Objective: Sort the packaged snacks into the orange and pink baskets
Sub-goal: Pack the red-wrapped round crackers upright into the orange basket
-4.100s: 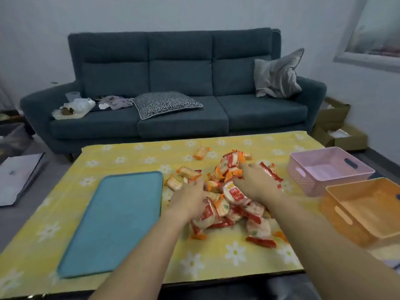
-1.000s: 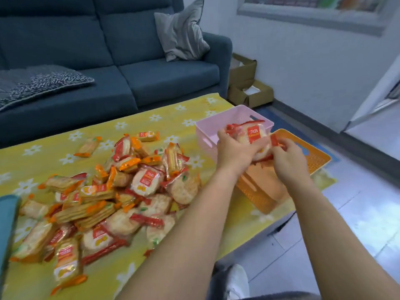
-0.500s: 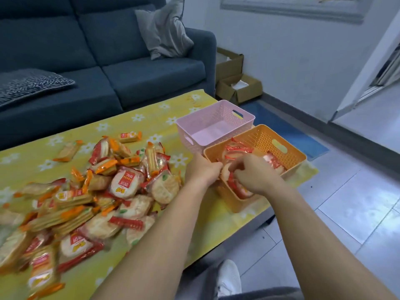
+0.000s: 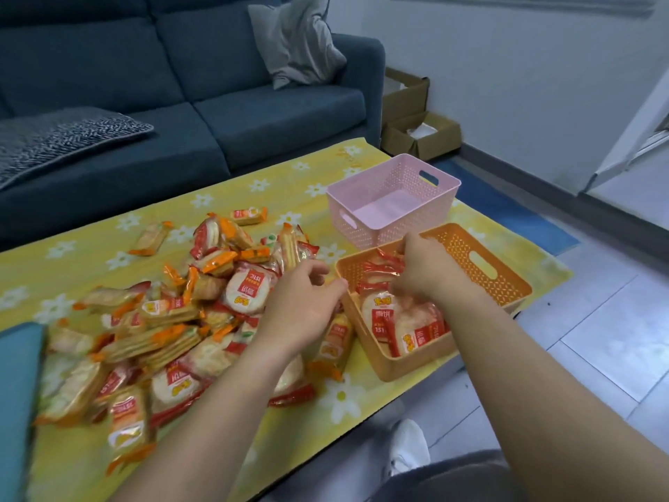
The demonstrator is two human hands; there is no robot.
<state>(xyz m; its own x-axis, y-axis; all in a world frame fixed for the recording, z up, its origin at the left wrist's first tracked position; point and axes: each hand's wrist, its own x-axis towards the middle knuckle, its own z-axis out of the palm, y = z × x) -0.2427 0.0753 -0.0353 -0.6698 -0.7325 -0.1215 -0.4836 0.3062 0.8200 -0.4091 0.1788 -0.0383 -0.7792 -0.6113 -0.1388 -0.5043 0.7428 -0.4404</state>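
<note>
A heap of packaged snacks (image 4: 202, 313) in red and orange wrappers lies on the yellow flowered tablecloth (image 4: 289, 429). To its right stands the orange basket (image 4: 506, 284) with several red-wrapped rice crackers (image 4: 409, 327) inside. Behind it is the pink basket (image 4: 427, 208), with nothing in it. My left hand (image 4: 300, 302) hovers at the orange basket's left rim, fingers apart and holding nothing. My right hand (image 4: 423, 273) is inside the orange basket, fingers curled down onto the red packets; whether it grips one is hidden.
A teal mat (image 4: 14, 393) lies at the table's left edge. The blue sofa (image 4: 253, 121) with cushions stands behind the table. Cardboard boxes (image 4: 420, 132) sit on the floor by the wall. The table's edge runs just right of the orange basket, with tiled floor beyond.
Both hands carried a bunch of red packets from the heap to the orange basket and set them in. The left hand has since drawn back to the rim; the right hand stays inside.
</note>
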